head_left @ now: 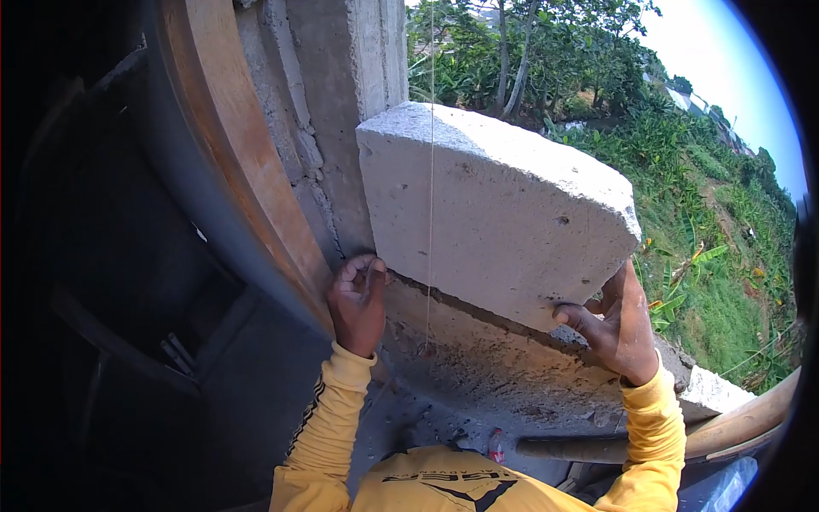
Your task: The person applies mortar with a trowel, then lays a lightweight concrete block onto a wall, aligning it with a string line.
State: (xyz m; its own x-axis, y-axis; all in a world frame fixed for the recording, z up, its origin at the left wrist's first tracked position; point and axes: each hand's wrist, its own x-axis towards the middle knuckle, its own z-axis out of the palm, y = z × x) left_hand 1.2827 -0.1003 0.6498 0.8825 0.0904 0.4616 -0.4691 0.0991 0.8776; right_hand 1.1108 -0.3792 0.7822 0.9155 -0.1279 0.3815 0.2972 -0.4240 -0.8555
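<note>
A large grey concrete block (495, 222) sits on a rough wall ledge (478, 350), its left end close to a concrete column (328, 111). My right hand (616, 324) grips the block's lower right corner, thumb on the near face and fingers behind. At the block's lower left corner is my left hand (358, 299), its fingers curled and thumb pressed to them; whether it pinches anything is too small to tell. A thin string (432, 188) runs vertically in front of the block. A dark gap shows beneath the block's lower edge.
A wooden board (247, 154) stands left of the column. Another block piece (715, 391) and a round pole (742, 422) lie at the lower right. A small bottle (496, 445) is on the floor below. Beyond the wall, a green slope (708, 247) drops away.
</note>
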